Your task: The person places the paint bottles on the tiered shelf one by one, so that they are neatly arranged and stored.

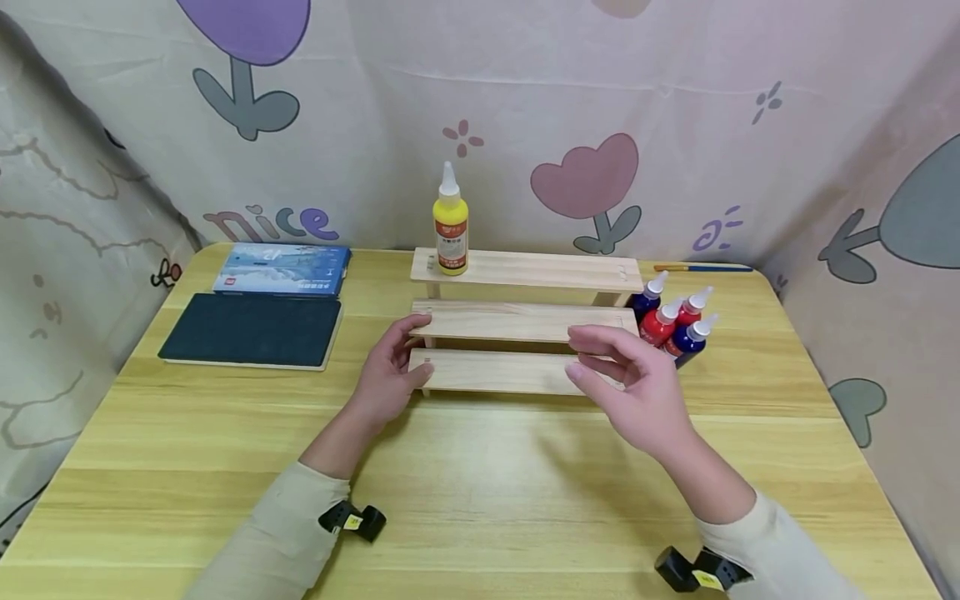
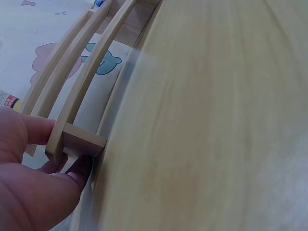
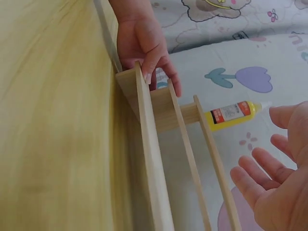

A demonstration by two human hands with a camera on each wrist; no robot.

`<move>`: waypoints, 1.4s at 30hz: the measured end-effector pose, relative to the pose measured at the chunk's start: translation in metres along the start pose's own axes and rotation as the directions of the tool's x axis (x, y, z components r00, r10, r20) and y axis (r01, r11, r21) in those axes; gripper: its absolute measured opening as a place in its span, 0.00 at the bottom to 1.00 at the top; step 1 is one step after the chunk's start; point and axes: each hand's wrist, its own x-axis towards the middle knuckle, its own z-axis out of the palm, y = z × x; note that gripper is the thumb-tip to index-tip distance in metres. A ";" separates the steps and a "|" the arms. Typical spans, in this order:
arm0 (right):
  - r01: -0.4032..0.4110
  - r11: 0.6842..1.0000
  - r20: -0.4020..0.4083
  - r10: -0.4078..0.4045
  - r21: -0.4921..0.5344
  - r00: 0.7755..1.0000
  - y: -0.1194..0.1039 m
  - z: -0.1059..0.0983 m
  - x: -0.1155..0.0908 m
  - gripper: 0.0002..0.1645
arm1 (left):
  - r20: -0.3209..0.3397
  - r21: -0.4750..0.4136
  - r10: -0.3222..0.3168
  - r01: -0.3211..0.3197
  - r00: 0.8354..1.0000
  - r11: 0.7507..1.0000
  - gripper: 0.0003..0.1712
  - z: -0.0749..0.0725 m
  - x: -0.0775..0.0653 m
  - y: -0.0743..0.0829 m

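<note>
A three-tier wooden rack (image 1: 517, 321) stands at the middle of the table, its steps rising toward the back. My left hand (image 1: 386, 375) grips its left end, thumb on the lowest board and fingers by the middle one. In the left wrist view, that thumb and fingers wrap the rack's end (image 2: 91, 72). Over the right end of the lower boards hovers my right hand (image 1: 637, 392), fingers loosely bent and apart from the thumb, holding nothing. A yellow bottle (image 1: 452, 233) with a white pointed cap stands upright on the left of the top board.
Beside the rack's right end are red bottles (image 1: 658, 325) and blue bottles (image 1: 686, 340) with white nozzles. A paintbrush (image 1: 705, 268) lies behind them. At the left sit a blue box (image 1: 281, 268) and a dark flat case (image 1: 251, 331). A printed curtain (image 1: 390, 125) hangs behind the table.
</note>
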 end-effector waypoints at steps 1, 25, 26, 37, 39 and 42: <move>-0.012 1.000 -0.005 0.012 0.000 1.000 0.001 -0.002 -0.003 0.24 | 0.000 -0.001 0.001 -0.001 1.000 1.000 0.38 0.000 0.000 0.000; -0.073 0.993 -0.295 0.097 0.091 0.951 0.020 -0.066 -0.059 0.19 | 0.000 0.018 -0.018 0.018 1.000 1.000 0.38 0.000 0.000 0.000; -0.078 0.993 -0.319 0.104 0.094 0.942 0.020 -0.069 -0.060 0.19 | -0.001 0.020 -0.019 0.019 1.000 1.000 0.38 0.000 0.000 0.000; -0.213 0.976 -0.563 0.206 0.055 0.800 0.032 -0.092 -0.046 0.17 | -0.001 0.019 -0.019 0.019 1.000 1.000 0.38 -0.001 -0.001 -0.001; -0.257 0.966 -0.589 0.216 0.014 0.779 0.036 -0.095 -0.041 0.17 | 0.000 0.019 -0.019 0.019 1.000 1.000 0.38 -0.001 -0.001 -0.001; -0.333 0.942 -0.615 0.238 -0.042 0.752 0.043 -0.099 -0.033 0.18 | 0.001 0.019 -0.017 0.017 1.000 1.000 0.38 -0.001 -0.001 0.000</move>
